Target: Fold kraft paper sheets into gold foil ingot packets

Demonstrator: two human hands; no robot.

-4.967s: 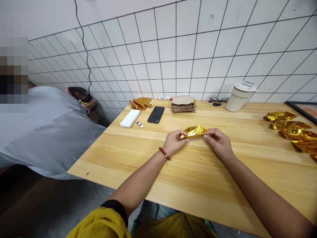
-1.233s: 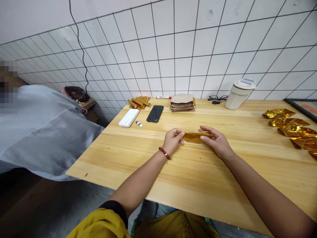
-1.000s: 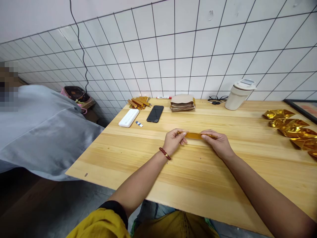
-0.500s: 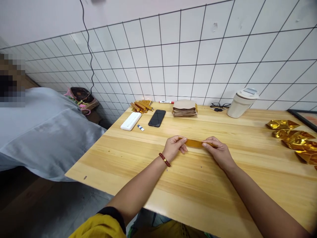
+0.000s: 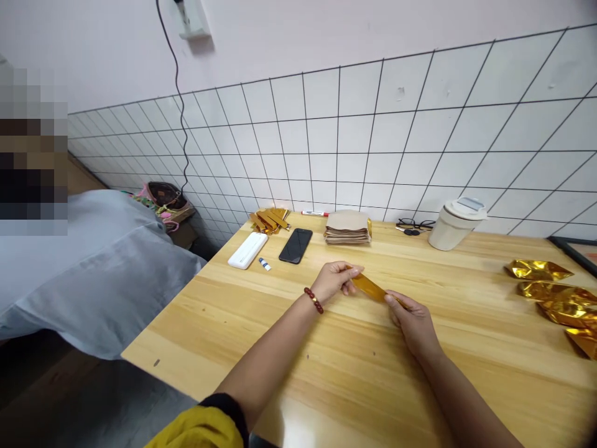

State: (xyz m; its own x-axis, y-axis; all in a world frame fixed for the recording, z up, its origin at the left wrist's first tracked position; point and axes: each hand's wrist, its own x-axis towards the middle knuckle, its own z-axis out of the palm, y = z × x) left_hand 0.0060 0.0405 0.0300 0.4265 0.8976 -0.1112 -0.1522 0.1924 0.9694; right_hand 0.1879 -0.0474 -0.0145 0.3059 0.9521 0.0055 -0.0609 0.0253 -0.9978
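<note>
A narrow strip of gold foil paper (image 5: 370, 288) is stretched between my two hands above the wooden table (image 5: 280, 336). My left hand (image 5: 334, 279), with a beaded bracelet at the wrist, pinches its upper left end. The lower right end is gripped by my right hand (image 5: 410, 318), thumb on top. The strip slants down to the right. Beyond my hands lie a stack of brown-backed paper sheets (image 5: 347, 228) and a black phone (image 5: 295, 246). Several folded gold foil pieces (image 5: 538, 269) rest at the right of the table.
Along the back are a pile of gold strips (image 5: 269, 220), a marker (image 5: 315, 214), eyeglasses (image 5: 415, 225) and a cream cup (image 5: 456, 225). A white power bank (image 5: 247, 251) and a small blue-white item (image 5: 264, 264) lie left. A person in a grey top (image 5: 93, 267) is at the left.
The strip has tilted from nearly level to sloping down rightward, as my right hand dropped relative to my left. Both hands still hold it. The camera view has tipped upward.
</note>
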